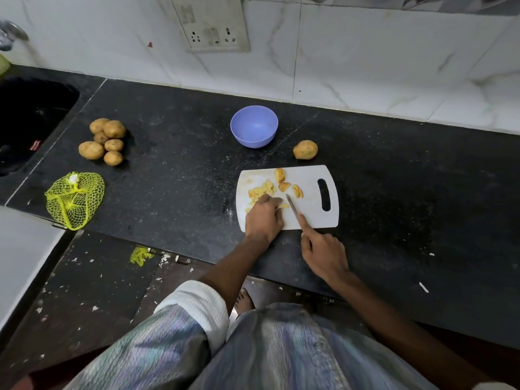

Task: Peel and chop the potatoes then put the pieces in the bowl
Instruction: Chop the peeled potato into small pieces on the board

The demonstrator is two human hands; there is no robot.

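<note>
**Chopping potato on the white board**

We see the left hand [263, 218] pressing down on potato pieces [261, 191] on the cutting board [309, 218], its grip curled over them. The right hand [323, 254] has its grip clamped on a knife [292, 208], forefinger along the spine, blade tip among the pieces. The blue bowl [254, 126] stands behind the board. One whole potato [305, 149] lies beside it; a potato pile [105, 142] sits far left on the counter [174, 175], near a yellow net bag [73, 199].
</note>
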